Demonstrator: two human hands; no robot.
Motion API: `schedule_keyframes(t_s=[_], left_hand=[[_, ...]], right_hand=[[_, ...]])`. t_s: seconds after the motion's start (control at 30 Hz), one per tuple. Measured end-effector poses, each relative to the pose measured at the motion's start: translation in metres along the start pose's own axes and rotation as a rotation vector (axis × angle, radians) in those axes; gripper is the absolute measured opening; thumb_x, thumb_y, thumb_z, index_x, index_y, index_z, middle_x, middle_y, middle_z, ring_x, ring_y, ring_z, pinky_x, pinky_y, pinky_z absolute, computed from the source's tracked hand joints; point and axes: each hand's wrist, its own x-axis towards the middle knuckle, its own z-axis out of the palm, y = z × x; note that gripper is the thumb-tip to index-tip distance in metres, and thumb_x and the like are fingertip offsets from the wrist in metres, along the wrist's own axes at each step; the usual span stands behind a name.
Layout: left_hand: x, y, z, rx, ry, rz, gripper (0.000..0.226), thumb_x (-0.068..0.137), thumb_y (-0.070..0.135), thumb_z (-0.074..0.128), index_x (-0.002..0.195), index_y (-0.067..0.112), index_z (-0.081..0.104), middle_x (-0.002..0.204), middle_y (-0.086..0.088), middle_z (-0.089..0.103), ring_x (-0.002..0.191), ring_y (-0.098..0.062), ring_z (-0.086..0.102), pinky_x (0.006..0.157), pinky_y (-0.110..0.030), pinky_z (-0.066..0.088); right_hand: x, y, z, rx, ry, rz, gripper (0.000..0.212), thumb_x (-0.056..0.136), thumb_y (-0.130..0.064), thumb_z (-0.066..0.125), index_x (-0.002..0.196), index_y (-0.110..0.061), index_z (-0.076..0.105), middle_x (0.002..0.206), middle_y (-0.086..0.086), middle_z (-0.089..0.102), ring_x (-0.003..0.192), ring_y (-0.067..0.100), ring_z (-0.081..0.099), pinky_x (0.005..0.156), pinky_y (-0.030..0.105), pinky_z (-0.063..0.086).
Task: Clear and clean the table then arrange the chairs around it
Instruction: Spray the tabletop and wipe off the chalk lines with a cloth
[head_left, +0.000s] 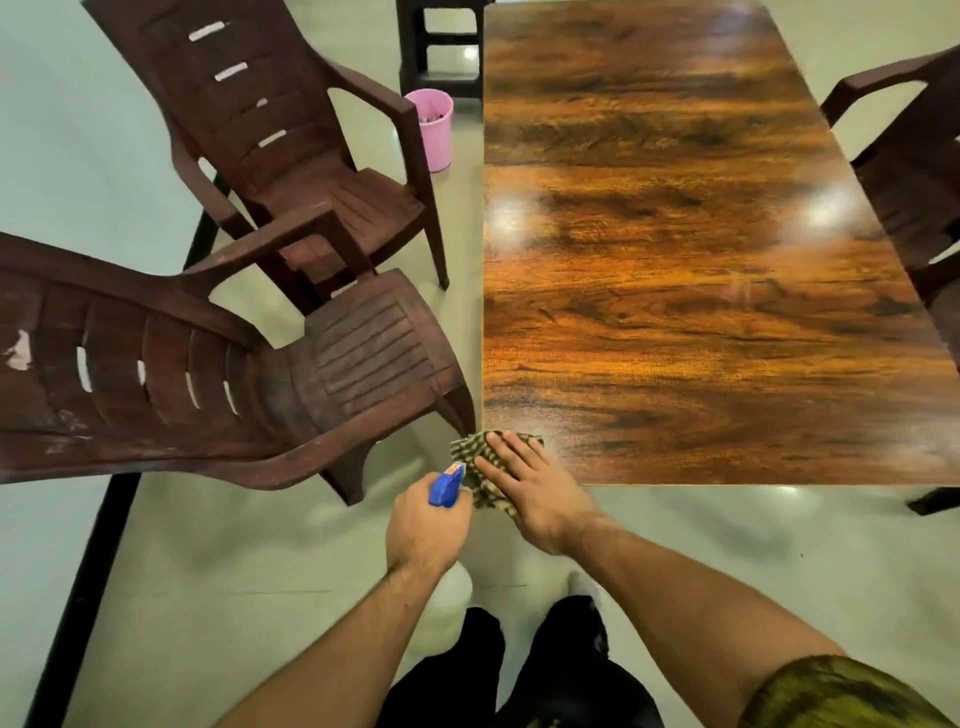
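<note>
Pressing flat, the straight, slightly spread fingers (501, 452) of the right hand (524, 483) lie on a striped cloth (470, 449). The cloth covers the near left corner of the table (675, 260) and spills a little over its edge. Just at 9 o'clock of that hand, the left hand (423, 525) has its fingers curled round the neck of a spray bottle (445, 486). The blue trigger head points toward 1 o'clock and nearly touches the cloth, while the pale body hangs blurred beneath the wrist.

From the hands, the glossy wood-grain tabletop stretches away toward 12 and 1 o'clock. At 10 o'clock a brown plastic chair (363, 353) stands near the table's left edge, its seat facing the table. Beyond it, at 11 o'clock, a second brown chair (322, 197) stands turned the same way. A pink bucket (434, 130) sits on the floor between that chair and the table, with a dark stool (441, 47) further off at 12 o'clock. A third chair (904, 197) is against the table's right side at 2 o'clock.
</note>
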Motion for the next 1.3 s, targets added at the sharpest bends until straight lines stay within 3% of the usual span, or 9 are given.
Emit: schedule_keyframes(t_s=[0.17, 0.4, 0.47, 0.53, 0.7, 0.8, 1.0, 1.2, 1.3], left_hand=[[-0.022, 0.009, 0.032, -0.018, -0.097, 0.015, 0.029, 0.086, 0.030, 0.065, 0.066, 0.016, 0.050, 0.054, 0.005, 0.045, 0.051, -0.016, 0.039, 0.052, -0.030, 0.036], [-0.049, 0.033, 0.083, -0.007, -0.185, 0.113, 0.029, 0.081, 0.038, 0.062, 0.065, 0.021, 0.044, 0.051, 0.007, 0.043, 0.048, -0.016, 0.039, 0.051, -0.032, 0.037], [-0.056, 0.037, 0.095, 0.018, -0.180, 0.099, 0.029, 0.081, 0.039, 0.062, 0.067, 0.018, 0.047, 0.054, 0.004, 0.048, 0.050, -0.017, 0.043, 0.053, -0.036, 0.043], [-0.064, 0.040, 0.106, 0.045, -0.163, 0.071, 0.027, 0.082, 0.040, 0.064, 0.070, 0.018, 0.052, 0.061, 0.002, 0.056, 0.055, -0.019, 0.050, 0.058, -0.038, 0.048], [-0.083, 0.039, 0.130, 0.092, -0.126, 0.027, 0.024, 0.084, 0.035, 0.063, 0.067, 0.025, 0.048, 0.067, 0.003, 0.055, 0.061, -0.020, 0.051, 0.062, -0.039, 0.045], [-0.094, 0.033, 0.147, 0.133, -0.149, -0.012, 0.024, 0.084, 0.043, 0.060, 0.069, 0.029, 0.048, 0.072, 0.004, 0.058, 0.071, -0.024, 0.059, 0.066, -0.038, 0.049], [-0.093, 0.015, 0.183, 0.119, -0.143, -0.065, 0.028, 0.079, 0.054, 0.051, 0.068, 0.029, 0.048, 0.067, 0.002, 0.059, 0.066, -0.026, 0.061, 0.069, -0.045, 0.054], [-0.045, 0.001, 0.230, 0.086, -0.178, -0.081, 0.033, 0.088, 0.048, 0.062, 0.067, 0.027, 0.048, 0.063, 0.003, 0.056, 0.065, -0.027, 0.060, 0.068, -0.046, 0.055], [-0.013, -0.007, 0.252, 0.113, -0.193, -0.054, 0.030, 0.091, 0.044, 0.065, 0.072, 0.024, 0.053, 0.076, -0.001, 0.066, 0.076, -0.031, 0.064, 0.072, -0.044, 0.055]], right_hand=[[-0.088, 0.061, 0.000, 0.012, -0.017, 0.393, 0.081, 0.095, -0.012, 0.034, 0.153, -0.031, -0.019, 0.158, 0.004, -0.033, 0.146, 0.021, -0.032, 0.123, 0.041, -0.010], [-0.125, 0.093, -0.005, 0.160, 0.050, 1.020, 0.079, 0.097, -0.019, 0.036, 0.156, -0.010, -0.017, 0.161, 0.020, -0.022, 0.151, 0.035, -0.015, 0.124, 0.043, -0.001], [-0.109, 0.078, -0.006, 0.088, 0.025, 0.887, 0.081, 0.096, -0.018, 0.038, 0.154, -0.009, -0.018, 0.159, 0.022, -0.023, 0.150, 0.038, -0.013, 0.124, 0.044, -0.004], [-0.105, 0.065, 0.005, 0.011, 0.072, 0.541, 0.085, 0.089, -0.012, 0.048, 0.157, -0.013, -0.002, 0.160, 0.018, -0.013, 0.151, 0.035, -0.003, 0.122, 0.042, -0.002], [-0.126, 0.097, 0.023, -0.150, -0.045, -0.033, 0.068, 0.083, -0.020, 0.036, 0.150, -0.021, 0.041, 0.159, 0.006, 0.035, 0.145, 0.026, 0.035, 0.119, 0.042, 0.029], [-0.153, 0.134, 0.031, -0.281, -0.161, -0.202, 0.067, 0.081, -0.028, 0.058, 0.147, -0.022, 0.047, 0.153, 0.003, 0.045, 0.139, 0.024, 0.044, 0.114, 0.043, 0.038], [-0.163, 0.167, 0.041, -0.152, -0.206, 0.021, 0.082, 0.060, -0.015, 0.079, 0.139, -0.020, 0.056, 0.141, 0.004, 0.057, 0.127, 0.028, 0.056, 0.110, 0.041, 0.041], [-0.119, 0.179, 0.083, 0.017, -0.220, 0.191, 0.085, 0.086, -0.006, 0.050, 0.158, -0.033, 0.016, 0.160, 0.002, 0.030, 0.143, 0.033, 0.033, 0.116, 0.044, 0.032], [-0.099, 0.195, 0.119, 0.115, -0.148, 0.287, 0.065, 0.089, -0.016, 0.049, 0.149, -0.036, 0.036, 0.151, 0.004, 0.043, 0.137, 0.035, 0.041, 0.110, 0.045, 0.040]])
